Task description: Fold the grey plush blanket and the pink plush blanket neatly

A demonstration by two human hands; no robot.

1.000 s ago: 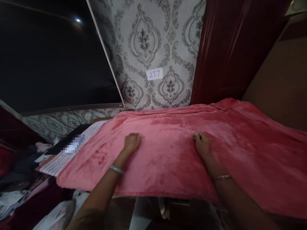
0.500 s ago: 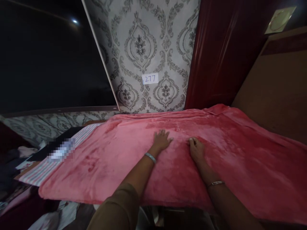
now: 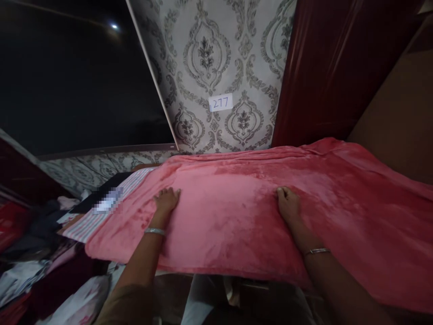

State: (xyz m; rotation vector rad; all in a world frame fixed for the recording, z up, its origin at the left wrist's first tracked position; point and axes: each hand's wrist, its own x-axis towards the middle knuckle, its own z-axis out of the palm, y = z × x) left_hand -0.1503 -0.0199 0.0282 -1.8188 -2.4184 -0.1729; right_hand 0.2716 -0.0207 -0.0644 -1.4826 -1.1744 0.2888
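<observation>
Patterned wall [image 3: 250,49] closes off the far side; paper label [image 3: 221,102] marked "277" is fixed to it. Large dark screen [image 3: 74,76] at upper left, dark red panel [image 3: 314,67] right of the label, brown panel [image 3: 395,99] beyond it. Striped cloth [image 3: 81,227] emerges from under the left edge of the pink blanket [image 3: 219,221]; a dark flat item [image 3: 117,181] lies just beside the cloth. Mixed fabrics [image 3: 30,239] are heaped farther left, lower down. Blanket is spread beneath and between both hands, extending well to the right, rucked along its far edge. Left hand [image 3: 167,199] is palm down on its left part, fingers spread wide; right hand [image 3: 288,203] is on it right of centre, fingers curled narrow. Cannot tell whether the curled fingers pinch fabric. Object [image 3: 108,201] on the striped cloth is pixelated, unidentifiable. Blanket runs out of frame at right and conceals its support. Screen is cropped at top and left; area below the near edge is dim.
</observation>
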